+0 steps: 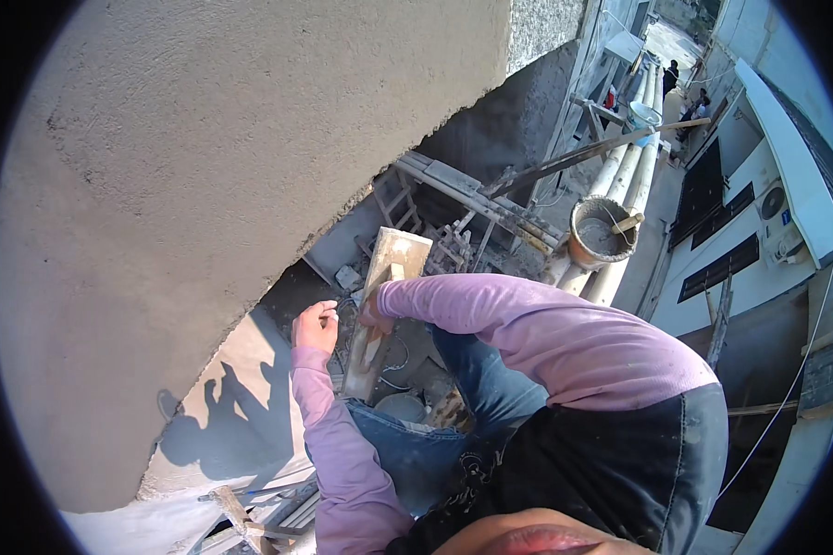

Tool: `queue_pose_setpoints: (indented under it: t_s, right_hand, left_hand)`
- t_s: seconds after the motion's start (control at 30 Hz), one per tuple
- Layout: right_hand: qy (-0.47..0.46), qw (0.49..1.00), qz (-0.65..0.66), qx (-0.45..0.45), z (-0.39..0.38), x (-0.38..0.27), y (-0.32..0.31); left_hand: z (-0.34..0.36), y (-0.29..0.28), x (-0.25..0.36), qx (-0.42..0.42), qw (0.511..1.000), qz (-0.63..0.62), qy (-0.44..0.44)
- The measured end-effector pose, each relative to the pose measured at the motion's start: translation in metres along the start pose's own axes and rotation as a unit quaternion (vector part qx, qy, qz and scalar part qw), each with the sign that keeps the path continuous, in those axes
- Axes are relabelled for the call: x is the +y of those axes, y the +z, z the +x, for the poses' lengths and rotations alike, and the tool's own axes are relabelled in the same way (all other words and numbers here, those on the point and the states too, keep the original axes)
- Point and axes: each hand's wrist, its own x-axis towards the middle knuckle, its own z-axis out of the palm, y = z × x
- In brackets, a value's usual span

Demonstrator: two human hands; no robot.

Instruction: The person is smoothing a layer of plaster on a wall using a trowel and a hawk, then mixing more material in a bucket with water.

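Note:
My right hand (pixel 374 316) is wrapped round the handle of a long wooden plastering float (pixel 400 248). The float is tilted, its back with the handle turned toward me and its face smeared with dried mortar. Just left of it, my left hand (pixel 315 327) is held up with its fingers curled in; whether anything small sits between them I cannot make out. Both hands are apart from the grey plastered wall (pixel 176 176), whose rough lower edge runs diagonally on the left. A mortar bucket (pixel 585 250) with a tool handle across its rim rests on poles to the right.
Thick pale poles (pixel 611 276) run away to the far right and carry a light blue bucket (pixel 642 115). A loose plank (pixel 574 159) crosses them. Far below lie rubble and timber; another bucket (pixel 402 405) is under my legs. People (pixel 672 74) are in the distant alley.

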Motion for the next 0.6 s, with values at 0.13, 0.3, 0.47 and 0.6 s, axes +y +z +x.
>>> queue_pose_setpoints:
  t_s: [0.13, 0.3, 0.47, 0.6]
  right_hand:
    - [0.004, 0.99, 0.018, -0.136, 0.008, -0.017, -0.006]
    - [-0.03, 0.992, -0.103, -0.071, 0.046, -0.004, 0.028]
    - [-0.075, 0.982, -0.158, -0.072, 0.062, -0.02, 0.041]
    - [-0.086, 0.981, -0.164, -0.06, 0.056, -0.027, 0.048]
  left_hand:
    - [-0.001, 0.004, -0.026, -0.059, 0.984, -0.016, -0.17]
    - [0.02, 0.038, -0.043, -0.023, 0.989, -0.045, -0.138]
    - [0.02, 0.094, -0.04, -0.09, 0.957, -0.192, -0.197]
    - [0.027, 0.119, -0.046, -0.067, 0.943, -0.22, -0.243]
